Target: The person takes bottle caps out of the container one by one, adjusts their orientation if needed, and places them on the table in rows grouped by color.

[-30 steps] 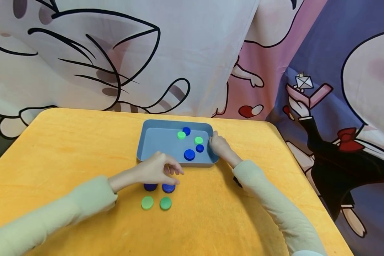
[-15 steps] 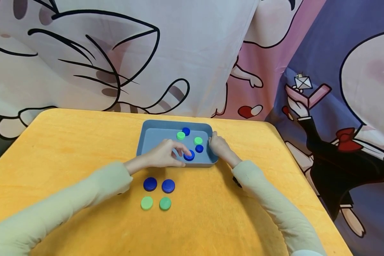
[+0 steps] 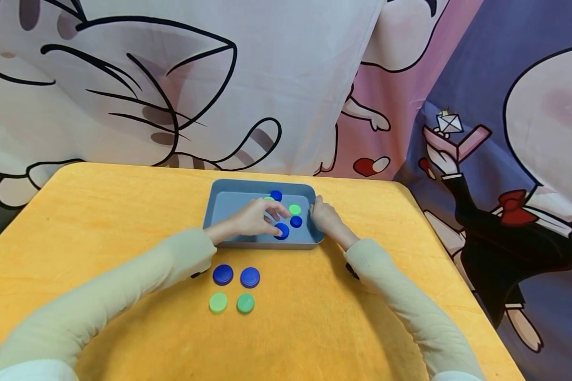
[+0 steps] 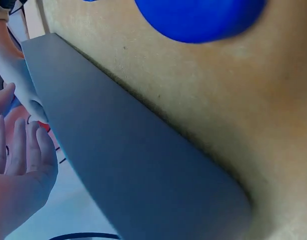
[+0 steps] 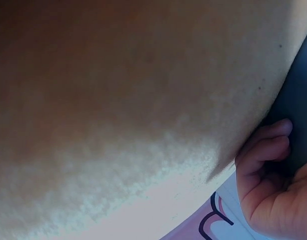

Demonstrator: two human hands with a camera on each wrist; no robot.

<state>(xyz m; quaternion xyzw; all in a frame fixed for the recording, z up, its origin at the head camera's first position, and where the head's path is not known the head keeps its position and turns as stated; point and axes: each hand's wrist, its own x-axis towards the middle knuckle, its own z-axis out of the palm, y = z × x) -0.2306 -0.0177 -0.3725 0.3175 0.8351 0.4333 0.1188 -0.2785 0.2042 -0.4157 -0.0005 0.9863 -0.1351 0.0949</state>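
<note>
While four caps (image 3: 223, 274) lie nearer than the left hand (image 3: 253, 218), apparently paired by colour, its loose fingers look empty, thumb by a blue cap (image 3: 283, 232) in the tray (image 3: 229, 199); rightward, the right hand (image 3: 325, 216) grips the tray's end, probably steadying it.

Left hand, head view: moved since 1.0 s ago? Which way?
Yes: the left hand moved forward and rightward, from partly hiding the two blue discs on the table to over the tray.

right hand (image 5: 273, 197) | fingers curled against tray (image 5: 298, 92) | tabletop (image 5: 123, 95) alongside
</note>
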